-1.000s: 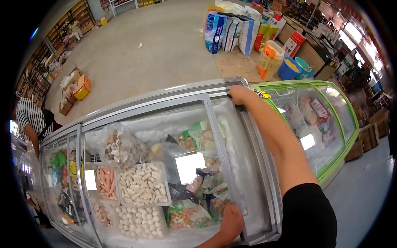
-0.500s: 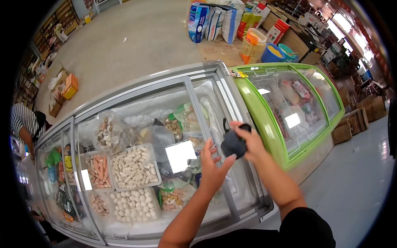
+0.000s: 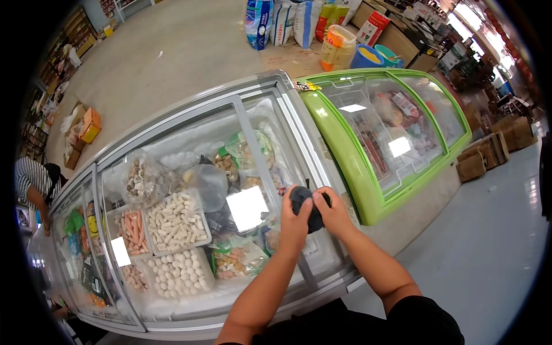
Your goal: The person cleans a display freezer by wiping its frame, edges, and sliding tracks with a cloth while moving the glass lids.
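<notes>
Over the right end of the glass-topped chest freezer, both hands are on a dark grey, rounded object with a small dark tab at its top; its kind is unclear. My left hand grips the near-left side, thumb on top. From the other side my right hand pinches it, its thumb close to the left one. Beneath the glass lie a tray of white cut sticks, a tray of white balls, pink sausage-like pieces and several plastic bags of food.
A green-framed freezer adjoins on the right. Behind it stand sacks, a yellow-orange bag and a blue tub. Flattened cardboard lies on the right. A person in a striped top stands at the far left.
My left hand has come up from beside the dark object and now grips it along with my right hand. The object has moved slightly left and down, and the view has shifted.
</notes>
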`<state>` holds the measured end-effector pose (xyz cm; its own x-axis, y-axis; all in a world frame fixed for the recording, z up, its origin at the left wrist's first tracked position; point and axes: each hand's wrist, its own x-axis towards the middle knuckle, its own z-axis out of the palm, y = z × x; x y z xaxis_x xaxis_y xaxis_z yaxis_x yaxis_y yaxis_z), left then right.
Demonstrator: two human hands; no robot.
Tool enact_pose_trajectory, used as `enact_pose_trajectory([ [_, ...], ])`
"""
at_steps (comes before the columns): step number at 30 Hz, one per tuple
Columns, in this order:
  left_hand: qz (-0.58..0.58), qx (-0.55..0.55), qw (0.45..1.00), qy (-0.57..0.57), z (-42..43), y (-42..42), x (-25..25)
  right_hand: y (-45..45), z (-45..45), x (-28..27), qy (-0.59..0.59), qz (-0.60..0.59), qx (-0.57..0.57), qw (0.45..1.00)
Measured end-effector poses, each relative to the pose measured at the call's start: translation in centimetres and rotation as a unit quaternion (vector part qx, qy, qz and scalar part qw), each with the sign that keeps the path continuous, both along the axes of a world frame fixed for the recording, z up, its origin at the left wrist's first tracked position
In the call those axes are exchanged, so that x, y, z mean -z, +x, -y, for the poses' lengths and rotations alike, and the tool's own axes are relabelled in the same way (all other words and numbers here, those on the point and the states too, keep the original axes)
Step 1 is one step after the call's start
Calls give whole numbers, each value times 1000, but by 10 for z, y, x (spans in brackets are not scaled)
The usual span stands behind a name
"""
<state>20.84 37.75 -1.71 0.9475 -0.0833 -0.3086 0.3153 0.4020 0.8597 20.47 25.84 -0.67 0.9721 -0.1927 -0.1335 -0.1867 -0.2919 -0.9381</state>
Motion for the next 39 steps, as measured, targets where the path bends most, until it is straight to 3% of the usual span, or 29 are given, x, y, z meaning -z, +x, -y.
enact_pose_trajectory([
  [2, -21, -29, 999, -22, 10, 24, 20, 5, 20, 0, -6, -9, -53, 999],
  [4, -40, -60, 997, -21, 27, 54, 47, 10, 37, -3, -216, 179, -28, 959],
  [6, 70, -77, 975, 198, 39, 93, 85, 11, 68, 5, -186, 144, -60, 970],
  [7, 89, -61, 950, 292, 46, 111, 82, 10, 82, 10, -229, 143, -76, 960],
  [11, 2, 24, 897, 441, 60, 161, 96, 15, 102, 21, -301, 154, -131, 932],
  [13, 9, -6, 891, 453, 62, 180, 91, 11, 102, 19, -336, 184, -176, 907],
  [19, 25, -97, 849, 520, 62, 298, 63, 14, 107, 27, -254, 213, -141, 933],
  [20, 100, -116, 833, 531, 59, 319, 72, 13, 107, 27, -245, 212, -140, 936],
  [23, 106, -141, 804, 567, 61, 347, 79, 15, 108, 25, -245, 224, -145, 932],
  [25, 168, -201, 741, 619, 61, 355, 87, 13, 108, 25, -237, 222, -138, 936],
  [26, 170, -199, 739, 620, 58, 361, 88, 14, 107, 26, -229, 220, -129, 939],
  [28, 136, -79, 756, 635, 52, 373, 80, 15, 107, 27, -224, 223, -128, 940],
  [32, 122, -39, 745, 655, 51, 390, 71, 16, 106, 24, -231, 240, -122, 935],
  [35, 115, -16, 728, 676, 48, 393, 70, 16, 108, 22, -217, 254, -125, 934],
  [37, 70, 43, 688, 721, 43, 390, 67, 15, 112, 22, -203, 261, -134, 934],
  [39, 107, -25, 719, 687, 36, 376, 72, 14, 116, 24, -183, 272, -145, 934],
])
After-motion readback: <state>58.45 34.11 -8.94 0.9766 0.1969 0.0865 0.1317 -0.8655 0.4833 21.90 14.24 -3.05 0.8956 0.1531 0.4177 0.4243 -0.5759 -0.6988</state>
